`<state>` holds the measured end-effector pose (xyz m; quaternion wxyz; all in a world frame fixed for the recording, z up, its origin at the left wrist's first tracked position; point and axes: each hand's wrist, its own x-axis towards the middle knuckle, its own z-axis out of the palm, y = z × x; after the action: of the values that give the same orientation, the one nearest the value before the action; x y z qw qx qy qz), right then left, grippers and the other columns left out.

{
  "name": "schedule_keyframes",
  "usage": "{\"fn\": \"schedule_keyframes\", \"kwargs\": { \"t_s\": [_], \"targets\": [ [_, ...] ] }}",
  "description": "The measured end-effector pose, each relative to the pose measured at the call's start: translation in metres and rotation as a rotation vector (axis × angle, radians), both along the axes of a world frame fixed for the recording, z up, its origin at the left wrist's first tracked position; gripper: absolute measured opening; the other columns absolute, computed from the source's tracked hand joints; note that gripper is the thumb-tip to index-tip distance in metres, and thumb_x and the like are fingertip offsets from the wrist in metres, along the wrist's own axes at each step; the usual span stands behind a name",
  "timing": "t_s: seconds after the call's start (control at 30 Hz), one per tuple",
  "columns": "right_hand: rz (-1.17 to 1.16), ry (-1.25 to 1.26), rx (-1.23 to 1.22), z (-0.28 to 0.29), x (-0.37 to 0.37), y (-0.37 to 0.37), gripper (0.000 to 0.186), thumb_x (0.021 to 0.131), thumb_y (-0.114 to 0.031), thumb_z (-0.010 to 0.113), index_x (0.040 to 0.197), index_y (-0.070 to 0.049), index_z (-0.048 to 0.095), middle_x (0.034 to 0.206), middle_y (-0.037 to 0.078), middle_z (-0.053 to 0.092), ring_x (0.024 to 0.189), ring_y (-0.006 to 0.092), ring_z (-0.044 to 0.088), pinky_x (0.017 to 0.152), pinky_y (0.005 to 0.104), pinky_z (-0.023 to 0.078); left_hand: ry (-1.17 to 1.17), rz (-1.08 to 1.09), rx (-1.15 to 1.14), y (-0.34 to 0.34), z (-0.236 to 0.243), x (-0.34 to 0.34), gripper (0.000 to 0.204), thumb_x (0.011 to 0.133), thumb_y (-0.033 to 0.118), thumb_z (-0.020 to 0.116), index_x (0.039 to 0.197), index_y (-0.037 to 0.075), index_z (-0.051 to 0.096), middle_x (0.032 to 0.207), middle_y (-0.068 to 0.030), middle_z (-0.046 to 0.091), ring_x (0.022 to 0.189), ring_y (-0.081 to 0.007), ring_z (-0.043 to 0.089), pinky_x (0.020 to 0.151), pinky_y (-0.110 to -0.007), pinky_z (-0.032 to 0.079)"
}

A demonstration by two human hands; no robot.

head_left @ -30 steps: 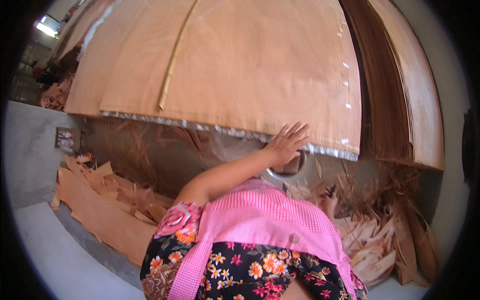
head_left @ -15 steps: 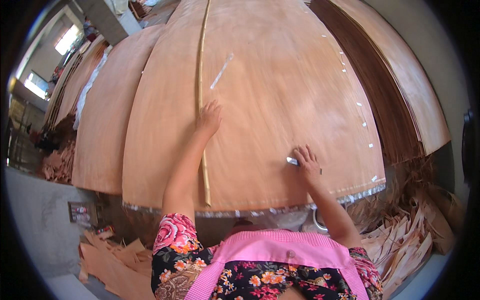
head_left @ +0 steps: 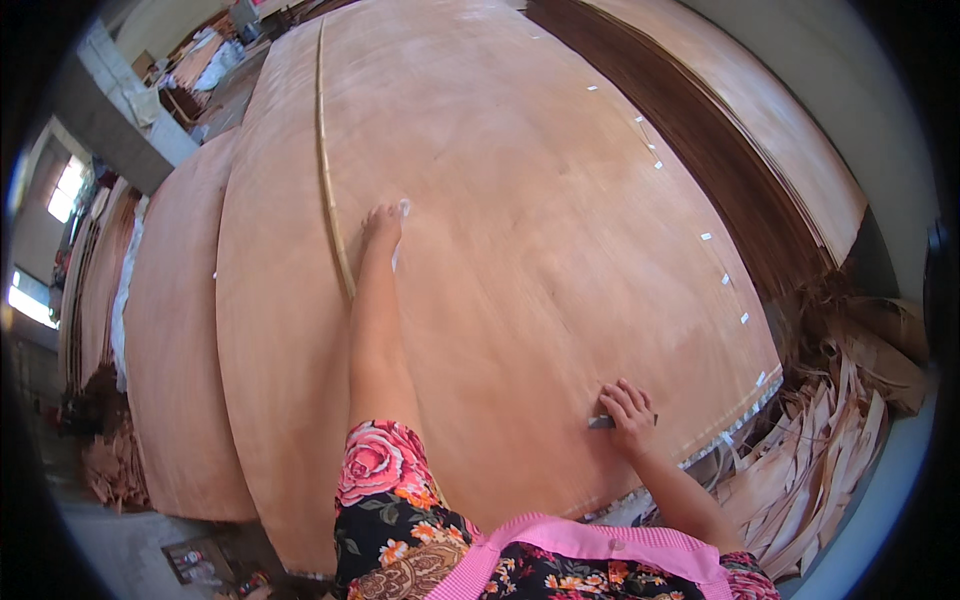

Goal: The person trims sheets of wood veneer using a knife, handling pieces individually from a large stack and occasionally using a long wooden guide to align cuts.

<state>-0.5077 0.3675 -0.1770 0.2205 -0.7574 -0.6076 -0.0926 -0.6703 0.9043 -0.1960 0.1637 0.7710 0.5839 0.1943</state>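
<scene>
A large sheet of thin reddish-tan wood veneer [head_left: 500,250] spreads under both hands, on top of a stack. My left hand [head_left: 382,228] reaches far out over it, fingers curled at a narrow whitish tape strip [head_left: 404,208]; part of the strip shows along the wrist. Just left of that hand lies a long thin wooden stick [head_left: 325,160], its near end hidden behind my forearm. Close to the right edge, my right hand [head_left: 630,412] rests on the veneer, closed around a small flat blade [head_left: 602,422] that pokes out to the left.
Small white tape pieces [head_left: 706,237] dot the sheet's right edge. A dark veneer stack [head_left: 690,110] stands to the right, and another pale stack [head_left: 180,340] to the left. Veneer scraps [head_left: 810,450] lie heaped at lower right. A pillar [head_left: 120,110] rises at far left.
My left hand has gone from the stick to the tape strip. The right hand, with the blade, has stayed near the right edge. The whole view has shifted and turned.
</scene>
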Motion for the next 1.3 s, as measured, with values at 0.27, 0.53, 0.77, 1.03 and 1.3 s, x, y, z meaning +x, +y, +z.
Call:
{"fn": "schedule_keyframes", "kwargs": {
  "t_s": [0.27, 0.53, 0.77, 1.03, 1.3],
  "targets": [
    [-0.016, 0.025, -0.015, 0.001, 0.001, -0.005, 0.021, 0.070, -0.009, 0.053, 0.089, -0.011, 0.061, 0.104, 0.003, 0.059, 0.104, 0.0248, 0.052, 0.088, 0.0394, 0.037, -0.646, 0.030, -0.248, -0.004, -0.022, -0.017, 0.026, 0.066, 0.027, 0.069, 0.075, 0.003, 0.063, 0.100, -0.0134, 0.060, 0.094, -0.0263, 0.055, 0.080, -0.037, 0.043],
    [0.000, -0.015, 0.020, 0.002, -0.001, -0.010, 0.023, 0.069, -0.012, 0.051, 0.090, -0.011, 0.061, 0.104, 0.003, 0.059, 0.103, 0.0244, 0.052, 0.087, 0.0388, 0.037, -0.571, -0.076, 0.031, -0.025, -0.020, -0.013, 0.036, 0.067, 0.009, 0.067, 0.099, 0.003, 0.054, 0.086, -0.0116, 0.063, 0.079, -0.0225, 0.060, 0.072, -0.032, 0.047],
    [0.013, 0.052, 0.003, 0.004, -0.004, -0.012, 0.023, 0.070, -0.009, 0.052, 0.090, -0.012, 0.060, 0.105, 0.004, 0.058, 0.104, 0.0235, 0.052, 0.088, 0.0390, 0.037, -0.270, 0.066, 0.238, -0.035, -0.008, -0.002, 0.045, 0.064, 0.006, 0.067, 0.106, 0.007, 0.052, 0.089, -0.0082, 0.062, 0.091, -0.0234, 0.055, 0.081, -0.035, 0.043],
    [0.002, 0.067, 0.026, 0.004, -0.005, -0.016, 0.022, 0.070, -0.009, 0.053, 0.091, -0.011, 0.060, 0.107, 0.003, 0.058, 0.104, 0.0238, 0.052, 0.088, 0.0381, 0.037, -0.350, 0.031, -0.091, -0.038, -0.007, 0.000, 0.049, 0.066, 0.002, 0.063, 0.112, 0.010, 0.051, 0.081, -0.0026, 0.060, 0.077, -0.0162, 0.056, 0.072, -0.031, 0.046],
    [0.017, 0.054, 0.012, -0.004, 0.001, -0.020, 0.023, 0.072, -0.009, 0.053, 0.094, -0.011, 0.059, 0.109, 0.003, 0.057, 0.106, 0.0231, 0.050, 0.089, 0.0384, 0.036, -0.932, -0.325, -0.302, -0.108, 0.016, 0.001, 0.032, 0.072, -0.008, 0.053, 0.103, 0.002, 0.053, 0.077, -0.0025, 0.056, 0.067, -0.0116, 0.054, 0.062, -0.026, 0.048]
  ]
}}
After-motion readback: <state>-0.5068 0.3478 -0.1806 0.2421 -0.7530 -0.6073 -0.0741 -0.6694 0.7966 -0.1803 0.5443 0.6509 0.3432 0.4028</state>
